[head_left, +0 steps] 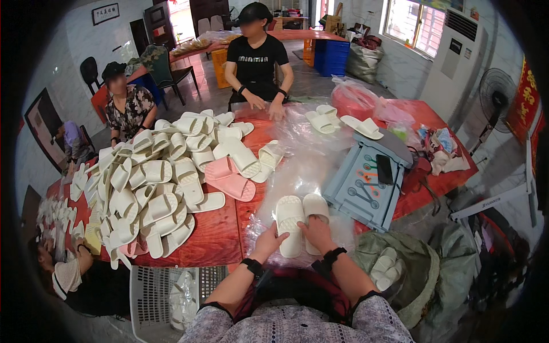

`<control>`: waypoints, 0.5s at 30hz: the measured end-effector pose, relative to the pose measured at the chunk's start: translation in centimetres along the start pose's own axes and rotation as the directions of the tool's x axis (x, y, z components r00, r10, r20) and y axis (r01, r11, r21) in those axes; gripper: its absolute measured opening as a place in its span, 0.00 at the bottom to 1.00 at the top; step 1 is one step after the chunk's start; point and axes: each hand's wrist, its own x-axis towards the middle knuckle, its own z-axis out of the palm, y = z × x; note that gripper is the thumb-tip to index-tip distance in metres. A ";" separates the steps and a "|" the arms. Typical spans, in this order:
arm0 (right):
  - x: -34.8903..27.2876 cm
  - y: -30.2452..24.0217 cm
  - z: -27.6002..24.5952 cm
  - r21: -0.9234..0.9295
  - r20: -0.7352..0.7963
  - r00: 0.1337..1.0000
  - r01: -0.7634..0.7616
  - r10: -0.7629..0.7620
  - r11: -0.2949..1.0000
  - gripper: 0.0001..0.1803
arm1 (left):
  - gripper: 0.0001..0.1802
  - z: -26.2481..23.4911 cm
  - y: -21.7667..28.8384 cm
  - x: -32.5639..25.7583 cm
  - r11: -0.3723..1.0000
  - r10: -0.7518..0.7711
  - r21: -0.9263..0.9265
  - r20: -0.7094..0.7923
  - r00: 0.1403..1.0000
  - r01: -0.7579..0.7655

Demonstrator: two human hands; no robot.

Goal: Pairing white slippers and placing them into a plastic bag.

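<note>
Two white slide slippers lie side by side in front of me, on clear plastic bags (297, 171) spread over the red table. My left hand (266, 242) is closed at the outer edge of the left slipper (290, 212), thumb against its side. With curled fingers, my right hand (317, 234) grips the right slipper (315, 207) and partly covers its sole. Both slippers point toes away from me. To the left rises a big heap of white slippers (154, 171), with a pink pair (230, 178) at its right edge.
A grey plastic stand (357, 188) holding a black phone (384, 170) is right of the bags. Co-workers sit across the table and at left. Below the edge are a white basket (150, 308) and a green sack (420, 274), both containing slippers. Pink bags (357, 100) lie far right.
</note>
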 end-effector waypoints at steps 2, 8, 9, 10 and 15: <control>1.1 0.0 0.5 0.008 0.060 0.998 -0.016 0.016 1.000 0.24 | 0.31 -0.5 0.1 0.0 0.995 0.009 0.100 0.037 0.999 -0.013; 1.0 0.7 0.7 0.113 0.010 1.000 0.018 -0.019 0.993 0.19 | 0.29 -3.4 0.3 1.4 0.884 0.404 0.411 -0.428 0.808 -0.225; 0.6 0.8 0.4 0.164 -0.049 0.999 0.020 -0.012 0.986 0.18 | 0.29 -3.7 0.5 1.8 0.885 0.403 0.409 -0.429 0.809 -0.225; 0.2 1.0 0.1 0.161 -0.048 0.999 0.019 -0.011 0.987 0.18 | 0.28 -4.1 0.7 2.4 0.891 0.349 0.427 -0.431 0.833 -0.153; -2.5 1.3 -2.5 0.267 -0.043 0.999 -0.009 0.021 0.964 0.17 | 0.25 -4.2 0.1 3.7 0.914 0.231 0.400 -0.379 0.896 -0.067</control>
